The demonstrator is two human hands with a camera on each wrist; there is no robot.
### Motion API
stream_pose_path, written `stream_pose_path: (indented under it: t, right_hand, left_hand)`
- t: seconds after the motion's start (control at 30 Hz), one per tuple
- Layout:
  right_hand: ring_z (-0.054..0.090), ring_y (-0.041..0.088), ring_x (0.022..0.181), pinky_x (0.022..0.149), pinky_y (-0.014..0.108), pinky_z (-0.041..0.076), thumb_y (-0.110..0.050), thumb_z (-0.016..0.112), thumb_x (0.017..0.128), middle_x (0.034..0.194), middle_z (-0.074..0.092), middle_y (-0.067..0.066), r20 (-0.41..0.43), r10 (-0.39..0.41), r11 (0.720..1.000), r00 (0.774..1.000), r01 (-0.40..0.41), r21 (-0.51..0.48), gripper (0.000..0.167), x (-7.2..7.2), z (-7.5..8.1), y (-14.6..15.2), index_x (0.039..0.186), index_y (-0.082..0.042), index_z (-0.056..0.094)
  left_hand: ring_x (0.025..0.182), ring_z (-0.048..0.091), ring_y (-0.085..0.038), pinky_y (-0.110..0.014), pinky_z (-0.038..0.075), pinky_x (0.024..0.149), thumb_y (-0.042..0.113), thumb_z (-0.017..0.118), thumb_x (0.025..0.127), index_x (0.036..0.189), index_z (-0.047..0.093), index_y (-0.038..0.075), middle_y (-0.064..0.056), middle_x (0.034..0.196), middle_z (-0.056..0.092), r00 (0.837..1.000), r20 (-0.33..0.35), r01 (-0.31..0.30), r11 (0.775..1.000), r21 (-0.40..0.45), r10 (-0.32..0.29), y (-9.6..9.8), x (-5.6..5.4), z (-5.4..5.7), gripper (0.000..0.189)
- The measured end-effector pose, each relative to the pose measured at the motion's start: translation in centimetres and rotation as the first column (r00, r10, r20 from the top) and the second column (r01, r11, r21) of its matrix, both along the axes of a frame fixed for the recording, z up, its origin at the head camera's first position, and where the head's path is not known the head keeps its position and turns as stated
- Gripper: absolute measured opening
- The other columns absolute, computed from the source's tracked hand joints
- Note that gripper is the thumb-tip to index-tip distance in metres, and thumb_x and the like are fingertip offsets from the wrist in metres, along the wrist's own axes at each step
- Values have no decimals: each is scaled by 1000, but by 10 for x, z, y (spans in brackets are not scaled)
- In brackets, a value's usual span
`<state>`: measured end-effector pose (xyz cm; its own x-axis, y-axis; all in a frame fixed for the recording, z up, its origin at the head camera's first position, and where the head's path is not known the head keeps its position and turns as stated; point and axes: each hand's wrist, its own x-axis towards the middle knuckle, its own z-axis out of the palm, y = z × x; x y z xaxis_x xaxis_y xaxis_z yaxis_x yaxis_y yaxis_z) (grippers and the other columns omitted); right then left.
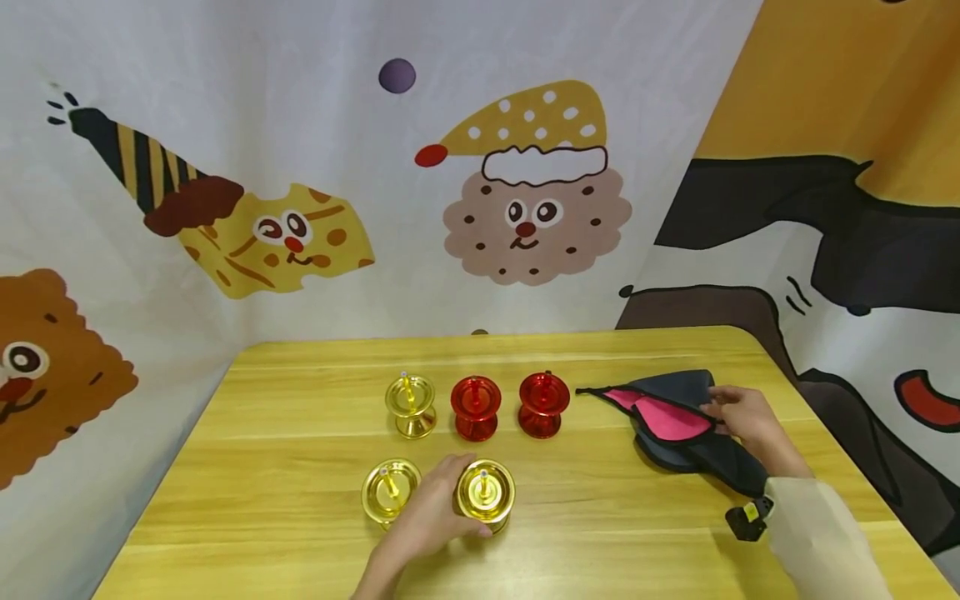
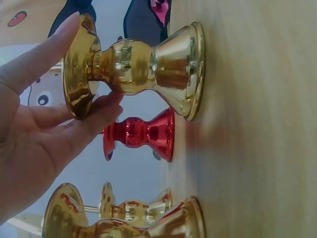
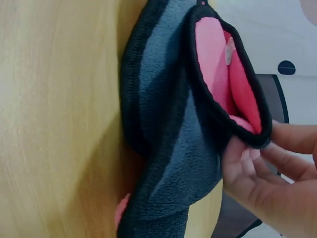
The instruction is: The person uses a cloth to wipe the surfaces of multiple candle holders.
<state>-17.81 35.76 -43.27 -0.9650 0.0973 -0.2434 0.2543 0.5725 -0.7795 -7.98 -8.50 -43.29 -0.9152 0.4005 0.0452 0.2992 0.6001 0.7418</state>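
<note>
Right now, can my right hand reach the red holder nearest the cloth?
Likely yes, once the right hand releases the cloth it pinches; nothing else seems to block the red holder.

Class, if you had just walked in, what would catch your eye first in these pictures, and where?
Probably the cartoon faces on the backdrop behind the table. Next, shiny gold stands and red stands near the table's middle, with the left hand gripping one gold stand. Further right, the right hand pinches a dark cloth with pink lining.
</note>
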Motion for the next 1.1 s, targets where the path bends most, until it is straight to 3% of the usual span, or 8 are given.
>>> stream_pose_path:
  t: [0.1, 0.23, 0.4, 0.43, 0.6, 0.8, 0.93, 1.1]
  right_hand:
    - [52, -2, 78, 65, 28, 53, -2, 47, 92, 112, 41, 26, -23, 13, 997, 1000, -14, -72, 49, 0, 1, 1, 132, 18, 27]
    - [52, 0, 81, 67, 27, 53, -7, 51, 92, 112, 41, 19, -62, 23, 990, 998, -32, -138, 50, -1, -2, 7, 136, 9, 31]
    - [51, 2, 84, 68, 24, 52, -4, 49, 93, 113, 41, 16, -132, 59, 983, 990, -80, -166, 48, 4, 16, 0, 136, 9, 32]
    - [49, 3, 83, 68, 24, 52, -2, 47, 93, 113, 39, 17, -142, 74, 984, 987, -95, -150, 48, 6, 25, -5, 135, 14, 28]
    - [49, 5, 79, 60, 21, 49, -4, 53, 91, 104, 42, 7, -239, 126, 968, 963, -172, -183, 44, 12, 48, -13, 130, 11, 38]
    - [53, -5, 89, 68, 17, 49, -5, 54, 91, 110, 49, -5, -295, 220, 969, 930, -244, -46, 41, 25, 74, -34, 127, 12, 43]
    - [58, -1, 87, 69, 18, 51, 3, 55, 88, 113, 55, 5, -339, 295, 951, 893, -309, 13, 37, 36, 84, -54, 123, 12, 48]
    - [61, 7, 87, 70, 22, 53, 1, 58, 87, 117, 54, 21, -329, 339, 927, 881, -372, -41, 34, 52, 87, -84, 120, 8, 53]
  left_hand:
    - [111, 48, -34, -49, 39, 95, 23, 85, 59, 129, 43, -6, -17, 121, 51, 1000, 12, -8, 1000, 30, 8, 0, 0, -1, 87]
    - [109, 50, -33, -50, 40, 93, 26, 86, 58, 127, 46, -4, -14, 119, 53, 1000, 2, -26, 996, 88, 26, 1, -1, -7, 85]
    - [108, 51, -28, -47, 41, 93, 30, 86, 58, 126, 50, 2, -8, 116, 56, 998, -8, -63, 990, 128, 64, 7, -3, -14, 82]
    - [107, 52, -27, -47, 42, 93, 29, 86, 58, 126, 50, 3, -7, 116, 56, 998, -9, -65, 989, 134, 67, 9, -4, -14, 82]
    - [107, 52, -26, -46, 42, 92, 26, 87, 57, 126, 50, 4, -8, 117, 56, 997, -10, -71, 983, 168, 73, 17, -12, -2, 81]
    - [107, 51, -27, -46, 42, 91, 22, 87, 57, 124, 49, -1, -11, 118, 54, 996, -43, -65, 981, 181, 74, 32, -27, 22, 81]
    - [106, 52, -24, -41, 44, 90, 21, 87, 57, 124, 49, -2, -11, 117, 55, 997, -40, -58, 975, 215, 68, 43, -31, 33, 80]
    - [102, 54, -21, -34, 47, 87, 19, 87, 57, 123, 50, -2, -8, 115, 57, 999, -35, -32, 969, 244, 42, 55, -31, 39, 79]
